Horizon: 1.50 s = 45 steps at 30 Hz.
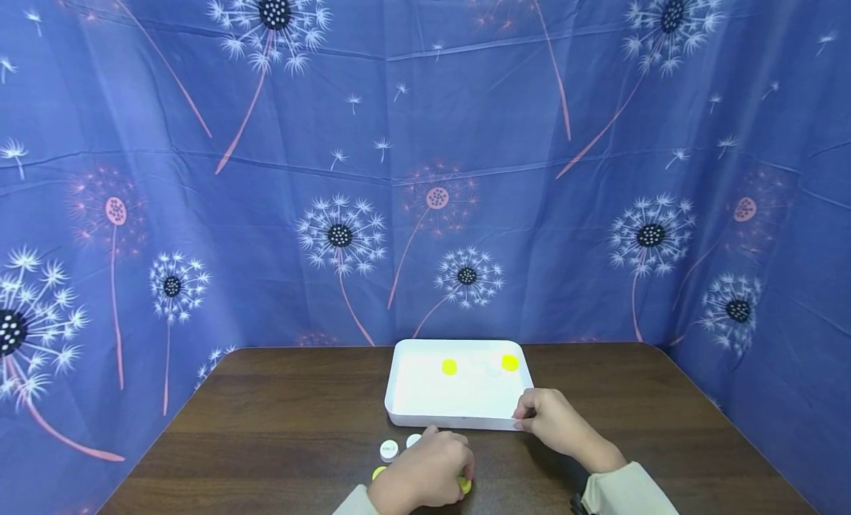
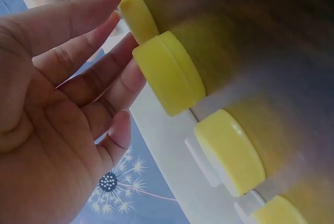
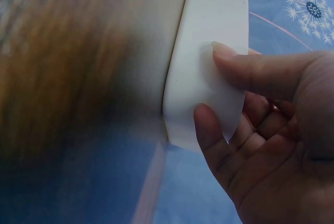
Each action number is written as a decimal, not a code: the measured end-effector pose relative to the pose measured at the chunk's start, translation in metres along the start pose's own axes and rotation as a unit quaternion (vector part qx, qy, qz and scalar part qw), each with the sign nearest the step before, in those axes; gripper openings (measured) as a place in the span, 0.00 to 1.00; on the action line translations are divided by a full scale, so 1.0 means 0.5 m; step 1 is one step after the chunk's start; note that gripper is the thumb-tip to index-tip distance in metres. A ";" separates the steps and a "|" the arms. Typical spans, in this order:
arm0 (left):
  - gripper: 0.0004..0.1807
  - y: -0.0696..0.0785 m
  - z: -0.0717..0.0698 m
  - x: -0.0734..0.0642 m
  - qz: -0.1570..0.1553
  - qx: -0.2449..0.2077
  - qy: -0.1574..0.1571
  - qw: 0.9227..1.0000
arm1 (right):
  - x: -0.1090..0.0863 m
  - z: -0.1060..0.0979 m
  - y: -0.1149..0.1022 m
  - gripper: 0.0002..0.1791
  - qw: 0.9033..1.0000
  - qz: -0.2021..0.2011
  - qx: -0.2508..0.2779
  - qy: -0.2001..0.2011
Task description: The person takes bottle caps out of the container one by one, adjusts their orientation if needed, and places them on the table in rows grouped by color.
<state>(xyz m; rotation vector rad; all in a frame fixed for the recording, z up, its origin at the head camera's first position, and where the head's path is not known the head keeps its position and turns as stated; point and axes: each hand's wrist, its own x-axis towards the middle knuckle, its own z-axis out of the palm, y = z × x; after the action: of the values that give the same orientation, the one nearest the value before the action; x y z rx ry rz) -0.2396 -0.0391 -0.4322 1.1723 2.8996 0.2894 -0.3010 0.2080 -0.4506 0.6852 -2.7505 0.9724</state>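
A white tray (image 1: 459,420) sits toward the back of the table with two yellow bottle caps, one toward its middle (image 1: 449,367) and one at its right (image 1: 510,363). My right hand (image 1: 555,426) grips the tray's near right corner; in the right wrist view the thumb presses the outside of the tray wall (image 3: 188,78). My left hand (image 1: 428,467) is low over the table in front of the tray, thumb and fingers at a yellow bottle cap (image 2: 138,15). More yellow caps (image 2: 172,75) stand in a row beside it, partly hidden by this hand from the head view.
Two white caps, one at left (image 1: 388,450) and one nearer the tray (image 1: 414,440), lie on the brown wooden table (image 1: 292,419) by the left hand. A pale, faint item (image 1: 493,369) shows inside the tray. Blue dandelion-print cloth (image 1: 532,278) hangs behind and at both sides.
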 end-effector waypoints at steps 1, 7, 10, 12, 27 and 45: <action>0.09 0.000 0.000 0.001 0.001 0.002 0.001 1.000 | -0.001 -0.001 0.000 0.14 1.000 0.001 0.000 0.001; 0.09 -0.001 0.002 0.007 0.005 0.011 0.006 1.000 | -0.004 -0.005 0.001 0.13 1.000 0.001 0.000 0.004; 0.09 -0.002 0.003 0.009 0.002 0.010 0.004 1.000 | -0.005 -0.006 0.002 0.14 1.000 0.004 0.000 0.002; 0.09 -0.002 0.001 0.011 0.001 0.009 0.002 1.000 | -0.005 -0.007 0.003 0.13 1.000 0.001 0.002 0.002; 0.09 -0.040 -0.100 0.029 0.024 0.019 0.173 0.985 | -0.004 -0.005 0.000 0.14 1.000 -0.010 0.011 -0.005; 0.15 -0.119 -0.140 0.173 -0.094 -0.014 0.213 0.972 | -0.003 -0.005 -0.002 0.13 1.000 -0.001 0.025 -0.011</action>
<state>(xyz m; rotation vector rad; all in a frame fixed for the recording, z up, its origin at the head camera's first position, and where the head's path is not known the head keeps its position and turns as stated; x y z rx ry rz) -0.3481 -0.0333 -0.3678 0.9155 3.3250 0.6497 -0.2995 0.2093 -0.4485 0.7107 -2.7519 1.0416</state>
